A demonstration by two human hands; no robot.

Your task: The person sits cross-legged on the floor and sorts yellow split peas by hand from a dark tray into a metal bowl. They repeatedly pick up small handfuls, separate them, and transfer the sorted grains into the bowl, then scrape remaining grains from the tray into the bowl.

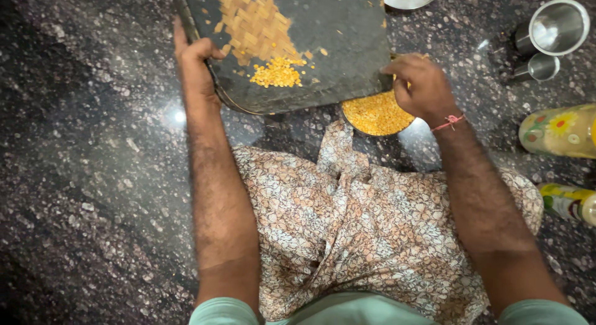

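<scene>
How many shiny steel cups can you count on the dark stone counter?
2. A large shiny steel cup stands top right; a smaller steel cup lies just below it. Others may be out of view.

You have one view only, worn on your head: it looks almost straight down from close above your chest, past both forearms, onto the dark speckled stone floor [93,176] where you sit.

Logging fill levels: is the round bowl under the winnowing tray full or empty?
Holds grain, depth unknown. Yellow split lentils cover the visible part of the bowl; the winnowing tray and right hand hide the rest.
</scene>
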